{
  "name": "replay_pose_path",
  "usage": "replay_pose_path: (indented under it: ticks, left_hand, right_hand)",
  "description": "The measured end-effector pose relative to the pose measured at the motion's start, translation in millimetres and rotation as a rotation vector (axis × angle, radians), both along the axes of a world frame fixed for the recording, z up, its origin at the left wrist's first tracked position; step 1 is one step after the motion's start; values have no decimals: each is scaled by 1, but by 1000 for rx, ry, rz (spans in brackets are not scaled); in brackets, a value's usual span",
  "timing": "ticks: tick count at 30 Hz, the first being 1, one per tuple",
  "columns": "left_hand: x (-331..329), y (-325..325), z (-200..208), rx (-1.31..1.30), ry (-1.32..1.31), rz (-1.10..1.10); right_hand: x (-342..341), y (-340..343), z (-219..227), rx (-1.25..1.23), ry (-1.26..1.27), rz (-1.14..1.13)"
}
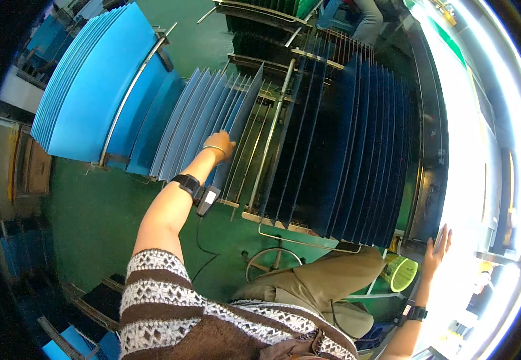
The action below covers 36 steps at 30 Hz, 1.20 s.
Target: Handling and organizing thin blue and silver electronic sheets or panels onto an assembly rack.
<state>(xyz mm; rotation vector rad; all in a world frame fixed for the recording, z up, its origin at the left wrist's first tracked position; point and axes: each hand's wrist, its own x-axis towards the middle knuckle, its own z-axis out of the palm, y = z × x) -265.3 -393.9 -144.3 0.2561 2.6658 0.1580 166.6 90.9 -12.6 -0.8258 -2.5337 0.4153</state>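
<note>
My left arm stretches forward to a rack of upright thin blue sheets. At the right end of that row, my left hand (pixel 221 144) is closed at the edge of a blue sheet (pixel 243 114); its fingertips are partly hidden. More pale blue sheets (pixel 179 129) stand in slots just left of the hand. Off to the right, my right hand (pixel 439 247) rests at the near edge of a brightly lit white surface (pixel 467 180), fingers extended and apart. Glare washes out part of that hand. Both wrists carry black straps, the left with a small cabled device (pixel 207 200).
A rack of dark, glossy upright sheets (pixel 347 156) stands right of centre. Bigger blue sheets (pixel 101 78) fill a rack at the far left. Near my legs are a round metal ring (pixel 272 251) and a yellow-green basket (pixel 400 273). Another person's leg (pixel 368 21) shows at the top.
</note>
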Motion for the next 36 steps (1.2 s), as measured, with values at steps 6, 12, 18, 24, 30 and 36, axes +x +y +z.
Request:
replay_pose_path:
  ticks: [6,12,18,24,30,36]
  left_hand:
    - [-3,-19,-5,198,612,-247]
    - [29,-1,-59,-57,300,-146]
    - [25,8,-83,-391,17,-44]
    - [-6,-19,-83,129,331,7]
    - [-8,-23,-91,19,221,139]
    - [-18,-17,-85,-225,52,35]
  right_hand:
    - [-13,-17,12,40,-52,-55]
    - [-7,-9,8,14,-18,-37]
    - [-4,-9,1,26,-50,-29]
    - [-8,-14,6,-1,-50,-29]
    - [-9,-16,9,26,-56,-23]
    - [-12,-19,13,54,-97,-27]
